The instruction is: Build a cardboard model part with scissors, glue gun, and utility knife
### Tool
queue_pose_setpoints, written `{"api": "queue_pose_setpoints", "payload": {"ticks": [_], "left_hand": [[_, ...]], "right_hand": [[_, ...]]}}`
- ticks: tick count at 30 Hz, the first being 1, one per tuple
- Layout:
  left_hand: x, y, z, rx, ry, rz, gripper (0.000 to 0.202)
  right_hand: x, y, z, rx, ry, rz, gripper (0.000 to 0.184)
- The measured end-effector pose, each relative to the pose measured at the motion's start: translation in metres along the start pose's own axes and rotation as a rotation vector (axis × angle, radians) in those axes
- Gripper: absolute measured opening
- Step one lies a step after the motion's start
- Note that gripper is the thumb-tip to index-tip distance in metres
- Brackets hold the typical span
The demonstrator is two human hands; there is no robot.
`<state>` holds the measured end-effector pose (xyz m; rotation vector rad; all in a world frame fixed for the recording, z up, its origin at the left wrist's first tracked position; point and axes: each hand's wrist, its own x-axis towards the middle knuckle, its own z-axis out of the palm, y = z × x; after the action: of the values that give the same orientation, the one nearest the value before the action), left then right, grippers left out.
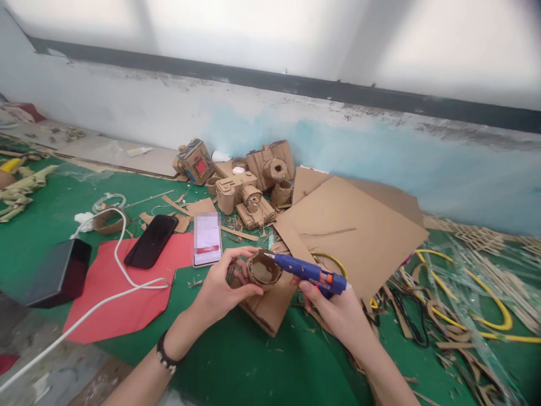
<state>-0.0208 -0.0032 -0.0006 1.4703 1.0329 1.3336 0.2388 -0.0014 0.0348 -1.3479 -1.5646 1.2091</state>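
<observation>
Between the thumb and fingers of my left hand (226,285) is a round cardboard ring (265,272), its opening facing up toward me. My right hand (332,307) is closed around the handle of a blue hot glue gun (310,270). The gun's nozzle points left and lies at the ring's upper rim; whether it touches cannot be made out. Below the ring, a flat cardboard piece (270,316) rests on the green table (236,361). Several cardboard model cameras (236,189) stand behind my hands.
Large cardboard sheets (355,225) lie behind the glue gun. To the left are red paper (114,304), a black phone (151,241), a lit phone (207,239), a black box (59,273) and a white cable (122,299). Yellow cord (486,287) and cardboard scraps clutter the right.
</observation>
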Motion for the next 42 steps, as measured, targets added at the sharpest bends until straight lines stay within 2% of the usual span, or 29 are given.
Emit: {"api": "queue_pose_setpoints", "payload": {"ticks": [8, 16, 24, 32, 42], "left_hand": [[-0.001, 0.002, 0.001, -0.007, 0.011, -0.012, 0.05], [-0.001, 0.002, 0.002, 0.014, 0.011, -0.002, 0.05], [-0.002, 0.0, 0.001, 0.039, 0.015, -0.011, 0.049], [-0.001, -0.002, 0.0, 0.064, 0.019, 0.002, 0.051], [-0.002, -0.001, 0.001, 0.053, 0.022, 0.015, 0.051]], "right_hand": [[-0.005, -0.01, 0.005, -0.048, -0.029, 0.019, 0.055], [-0.004, -0.021, 0.012, -0.046, -0.015, -0.051, 0.042], [-0.001, -0.016, 0.017, -0.148, 0.068, -0.15, 0.037], [-0.001, -0.027, 0.021, -0.159, 0.088, -0.198, 0.031], [-0.003, -0.021, 0.022, -0.199, 0.108, -0.19, 0.027]]}}
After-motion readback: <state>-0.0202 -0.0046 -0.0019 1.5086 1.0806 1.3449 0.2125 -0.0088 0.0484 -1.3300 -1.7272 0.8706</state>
